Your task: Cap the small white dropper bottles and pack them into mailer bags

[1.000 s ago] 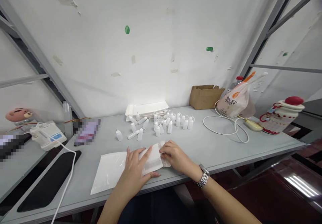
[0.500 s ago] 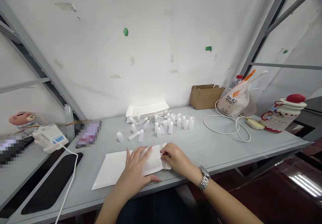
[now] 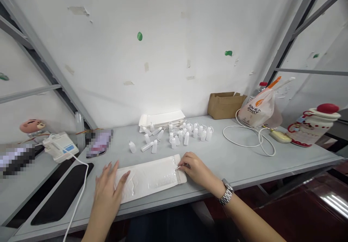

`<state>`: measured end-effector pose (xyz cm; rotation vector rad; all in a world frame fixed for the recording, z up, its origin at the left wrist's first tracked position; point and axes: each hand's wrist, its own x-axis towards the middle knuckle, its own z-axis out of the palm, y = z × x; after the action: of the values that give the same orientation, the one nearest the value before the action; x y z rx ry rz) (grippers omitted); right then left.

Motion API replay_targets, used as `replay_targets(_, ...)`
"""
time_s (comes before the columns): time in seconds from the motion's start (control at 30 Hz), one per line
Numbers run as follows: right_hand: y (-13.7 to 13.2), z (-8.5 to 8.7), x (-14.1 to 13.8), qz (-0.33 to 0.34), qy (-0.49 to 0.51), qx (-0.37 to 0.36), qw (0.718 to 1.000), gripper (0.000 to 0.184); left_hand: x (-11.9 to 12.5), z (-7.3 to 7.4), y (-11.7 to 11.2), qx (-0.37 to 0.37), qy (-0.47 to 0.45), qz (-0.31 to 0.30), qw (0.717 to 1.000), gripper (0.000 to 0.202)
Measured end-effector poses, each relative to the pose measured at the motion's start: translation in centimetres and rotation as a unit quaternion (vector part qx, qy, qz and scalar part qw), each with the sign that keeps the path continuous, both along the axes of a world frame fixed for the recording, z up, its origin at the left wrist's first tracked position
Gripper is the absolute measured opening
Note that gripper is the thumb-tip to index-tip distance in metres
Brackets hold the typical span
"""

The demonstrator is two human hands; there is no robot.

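A white padded envelope (image 3: pixel 152 176) lies lengthwise along the front of the grey table, its flap end to the right. My left hand (image 3: pixel 108 184) rests on the envelope's left end, fingers spread and pressing nothing between them. At the flap end, my right hand (image 3: pixel 194 166) pinches the lip of the opening between thumb and finger; the exact bit held is partly hidden. Behind the envelope stand several small translucent squeeze bottles (image 3: pixel 186 139), some lying on their sides. A stack of white envelopes (image 3: pixel 163 118) is by the wall behind them.
At the back right sit an open cardboard box (image 3: pixel 227 105), a coiled white cable (image 3: pixel 241 146), a plastic bag (image 3: pixel 257 109) and a red-lidded bottle (image 3: pixel 312 126). To the left are a phone (image 3: pixel 99 143), a white device (image 3: pixel 59 147) with a cord and a black pad (image 3: pixel 62 195).
My left hand has slid from the envelope's middle to its left end, uncovering the middle. My right hand stays pinching at the flap end. The view has shifted slightly.
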<state>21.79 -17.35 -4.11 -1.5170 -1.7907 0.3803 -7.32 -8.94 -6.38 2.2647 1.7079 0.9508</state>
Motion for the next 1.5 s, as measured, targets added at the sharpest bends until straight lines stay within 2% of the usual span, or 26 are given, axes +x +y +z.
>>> replay_targets(0.1,0.0,-0.2,-0.3,0.013,-0.003,0.002,1.0,0.011,-0.6,0.1,-0.5,-0.038,-0.063,0.004,0.997,0.06)
replay_targets(0.37,0.1,-0.5,-1.0,0.023,-0.017,0.009,1.0,0.016,0.7,1.3,-1.3,-0.084,-0.19,0.002,0.978,0.056)
replay_targets(0.57,0.6,-0.8,-1.2,0.026,-0.029,0.047,0.998,0.027,1.9,1.5,-0.8,-0.1,-0.252,-0.018,0.962,0.057)
replay_targets(0.67,1.0,-1.0,-1.0,-0.006,-0.005,0.033,0.999,0.028,2.7,1.7,-0.5,-0.123,-0.265,-0.039,0.956,0.058)
replay_targets(0.73,1.0,-1.0,-0.9,-0.035,0.016,-0.005,0.999,0.027,3.2,1.7,-0.5,-0.13,-0.254,-0.05,0.957,0.058)
replay_targets(0.8,0.8,-0.6,-1.0,-0.028,0.054,-0.05,0.997,0.026,3.5,1.7,-0.4,-0.124,-0.242,-0.052,0.961,0.059)
replay_targets(0.93,0.2,1.3,-0.6,0.072,0.094,-0.083,0.99,0.024,3.9,1.5,-0.6,-0.099,-0.185,-0.046,0.977,0.062)
replay_targets(1.03,0.2,3.3,1.2,0.102,0.078,-0.104,0.986,0.022,4.2,1.3,-1.1,-0.024,-0.074,-0.014,0.997,0.072)
replay_targets(1.07,0.2,4.0,1.9,0.087,0.071,-0.111,0.987,0.021,4.5,1.3,-1.4,0.016,-0.032,-0.018,0.999,0.076)
replay_targets(1.13,0.6,5.0,3.4,0.048,0.06,-0.126,0.989,0.021,5.1,1.4,-1.8,0.065,0.042,-0.08,0.994,0.08)
replay_targets(1.2,1.2,5.7,4.3,0.038,0.04,-0.155,0.986,0.021,6.0,1.5,-2.1,0.054,0.096,-0.169,0.98,0.08)
replay_targets(1.27,2.2,6.0,4.4,0.024,0.022,-0.161,0.986,0.018,7.1,1.6,-2.3,0.025,0.13,-0.222,0.966,0.083)
replay_targets(1.33,3.6,6.0,3.8,-0.026,0.019,-0.121,0.992,0.017,8.2,1.7,-2.2,0.003,0.151,-0.244,0.958,0.087)
replay_targets(1.4,5.3,5.6,2.8,-0.081,0.026,-0.064,0.994,0.024,9.0,2.0,-2.0,-0.015,0.167,-0.243,0.955,0.091)
replay_targets(1.5,7.7,4.4,1.5,-0.105,0.002,-0.026,0.994,0.027,9.7,2.6,-1.5,-0.037,0.186,-0.235,0.953,0.097)
